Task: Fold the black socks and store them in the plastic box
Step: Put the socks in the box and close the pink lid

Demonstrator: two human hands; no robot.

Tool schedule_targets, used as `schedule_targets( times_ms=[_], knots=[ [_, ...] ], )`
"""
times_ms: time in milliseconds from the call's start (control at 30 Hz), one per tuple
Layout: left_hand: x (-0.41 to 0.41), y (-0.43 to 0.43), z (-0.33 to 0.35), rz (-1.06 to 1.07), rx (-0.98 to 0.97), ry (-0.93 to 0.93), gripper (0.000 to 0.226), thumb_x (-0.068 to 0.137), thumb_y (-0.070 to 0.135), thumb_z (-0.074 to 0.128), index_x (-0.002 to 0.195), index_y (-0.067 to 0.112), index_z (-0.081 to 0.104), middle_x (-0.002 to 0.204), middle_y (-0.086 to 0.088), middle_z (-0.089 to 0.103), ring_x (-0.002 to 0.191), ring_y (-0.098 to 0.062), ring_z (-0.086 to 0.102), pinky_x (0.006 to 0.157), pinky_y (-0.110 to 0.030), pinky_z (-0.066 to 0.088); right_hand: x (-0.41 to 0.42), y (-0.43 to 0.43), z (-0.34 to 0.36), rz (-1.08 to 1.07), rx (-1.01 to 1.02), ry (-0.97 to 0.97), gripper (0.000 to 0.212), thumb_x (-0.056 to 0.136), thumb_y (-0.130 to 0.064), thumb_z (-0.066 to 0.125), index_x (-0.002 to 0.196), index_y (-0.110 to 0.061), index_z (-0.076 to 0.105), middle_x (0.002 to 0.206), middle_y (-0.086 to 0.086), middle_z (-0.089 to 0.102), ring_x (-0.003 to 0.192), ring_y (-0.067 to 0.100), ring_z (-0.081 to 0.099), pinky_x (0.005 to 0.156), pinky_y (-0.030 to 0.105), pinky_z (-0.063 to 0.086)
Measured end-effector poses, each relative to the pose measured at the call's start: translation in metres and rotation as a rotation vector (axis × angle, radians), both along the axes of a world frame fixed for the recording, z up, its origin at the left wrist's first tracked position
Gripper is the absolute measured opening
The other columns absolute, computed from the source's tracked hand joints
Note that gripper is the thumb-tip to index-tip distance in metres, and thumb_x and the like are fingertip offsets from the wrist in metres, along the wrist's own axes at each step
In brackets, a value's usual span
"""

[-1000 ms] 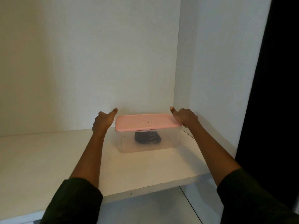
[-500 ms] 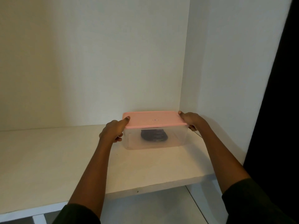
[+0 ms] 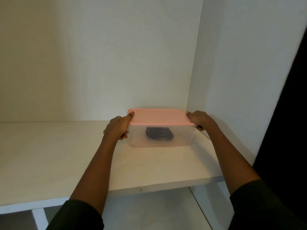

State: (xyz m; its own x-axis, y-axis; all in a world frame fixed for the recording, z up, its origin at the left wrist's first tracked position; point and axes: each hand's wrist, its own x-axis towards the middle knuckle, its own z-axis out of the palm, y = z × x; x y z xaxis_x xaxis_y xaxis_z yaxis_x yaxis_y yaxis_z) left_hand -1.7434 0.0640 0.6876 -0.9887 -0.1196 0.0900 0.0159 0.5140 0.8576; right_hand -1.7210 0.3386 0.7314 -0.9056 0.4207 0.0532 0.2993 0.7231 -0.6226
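Both hands around plastic box (image 3: pixel 160 136) ends

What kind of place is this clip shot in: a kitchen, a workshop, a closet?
Most likely the inside of a white wardrobe or closet. A deep white shelf meets a back panel and a side panel in a corner, with another level below. Both hands grip a lidded box of socks on the shelf.

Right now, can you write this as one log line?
left hand: gripping box | right hand: gripping box | lid: on | socks: inside | shelf: under box
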Motion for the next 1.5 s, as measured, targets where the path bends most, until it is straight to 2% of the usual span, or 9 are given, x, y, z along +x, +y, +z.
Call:
schedule_targets(
  times_ms=[200, 333, 467, 567, 667, 800, 1233, 1400, 1500],
  knots=[
    [0.010, 0.010, 0.003, 0.163, -0.006, 0.149, 0.080, 0.088, 0.072, 0.018, 0.076, 0.007, 0.063, 0.073, -0.006, 0.067, 0.060, -0.021, 0.064, 0.084, -0.038, 0.055, 0.014, -0.002, 0.008, -0.068, -0.229, 0.012, 0.022, 0.095, -0.012, 0.042, 0.076, -0.003, 0.046, 0.064, 0.011, 0.043, 0.050, 0.018, 0.042, 0.048, 0.030, 0.047],
    [0.014, 0.028, 0.004, 0.008, 0.017, 0.162, 0.079, 0.091, 0.067, 0.020, 0.101, 0.004, 0.066, 0.107, -0.016, 0.069, 0.093, -0.033, 0.067, 0.094, -0.043, 0.051, 0.029, 0.000, 0.008, 0.008, -0.415, 0.015, 0.025, 0.096, -0.005, 0.033, 0.074, -0.004, 0.045, 0.059, 0.009, 0.043, 0.049, 0.016, 0.044, 0.051, 0.031, 0.050],
    [0.022, 0.048, 0.004, -0.318, 0.233, -0.046, 0.072, 0.094, 0.059, 0.022, 0.143, 0.009, 0.038, 0.146, -0.014, 0.045, 0.125, -0.033, 0.051, 0.105, -0.041, 0.040, 0.046, 0.002, 0.013, 0.107, -0.232, -0.051, 0.029, 0.092, -0.022, 0.052, 0.067, -0.007, 0.051, 0.053, 0.003, 0.042, 0.044, 0.012, 0.036, 0.041, 0.019, 0.037],
    [0.024, 0.060, 0.002, -0.431, 0.353, -0.099, 0.069, 0.095, 0.056, 0.025, 0.150, 0.016, 0.022, 0.156, -0.009, 0.029, 0.139, -0.033, 0.036, 0.110, -0.042, 0.035, 0.045, 0.005, 0.016, 0.066, 0.114, 0.160, 0.028, 0.084, -0.028, 0.066, 0.071, -0.007, 0.054, 0.060, 0.005, 0.055, 0.052, 0.019, 0.054, 0.059, 0.027, 0.052],
    [0.022, 0.076, -0.002, -0.460, 0.444, -0.071, 0.064, 0.097, 0.050, 0.028, 0.151, 0.017, 0.019, 0.158, -0.006, 0.025, 0.144, -0.032, 0.026, 0.115, -0.043, 0.026, 0.042, -0.005, 0.016, 0.168, 0.277, 0.410, 0.020, 0.084, -0.031, 0.066, 0.085, -0.011, 0.064, 0.086, 0.008, 0.068, 0.083, 0.024, 0.064, 0.077, 0.028, 0.047],
    [0.005, 0.098, -0.004, -0.392, 0.467, -0.054, 0.060, 0.096, 0.048, 0.038, 0.145, 0.014, 0.031, 0.148, -0.011, 0.041, 0.133, -0.034, 0.040, 0.112, -0.043, 0.031, 0.040, -0.023, -0.003, 0.420, 0.290, 0.238, 0.044, 0.099, -0.037, 0.041, 0.122, -0.006, 0.062, 0.124, 0.015, 0.064, 0.112, 0.031, 0.059, 0.097, 0.033, 0.044],
    [-0.026, 0.172, -0.008, -0.349, 0.434, -0.042, 0.045, 0.100, 0.036, 0.034, 0.139, 0.013, 0.033, 0.134, -0.014, 0.050, 0.120, -0.031, 0.050, 0.101, -0.040, 0.042, 0.010, 0.032, -0.036, 0.260, 0.535, 0.480, 0.048, 0.097, -0.048, 0.034, 0.100, -0.014, 0.068, 0.101, 0.005, 0.073, 0.086, 0.022, 0.067, 0.088, 0.036, 0.053],
    [-0.038, 0.166, -0.011, -0.417, 0.364, -0.019, 0.049, 0.100, 0.037, 0.032, 0.145, 0.018, 0.029, 0.139, -0.011, 0.047, 0.123, -0.030, 0.048, 0.101, -0.039, 0.042, 0.000, 0.029, -0.049, 0.180, 0.496, 0.636, 0.093, 0.081, -0.076, 0.002, 0.099, -0.018, 0.073, 0.096, 0.000, 0.076, 0.084, 0.018, 0.069, 0.087, 0.033, 0.052],
    [-0.034, 0.166, -0.013, -0.434, 0.373, -0.010, 0.055, 0.100, 0.044, 0.030, 0.149, 0.020, 0.022, 0.144, -0.009, 0.043, 0.129, -0.030, 0.045, 0.107, -0.042, 0.040, -0.003, 0.030, -0.049, 0.171, 0.469, 0.633, 0.097, 0.079, -0.077, 0.000, 0.102, -0.018, 0.073, 0.099, 0.000, 0.076, 0.087, 0.018, 0.069, 0.089, 0.035, 0.051]
  ],
)
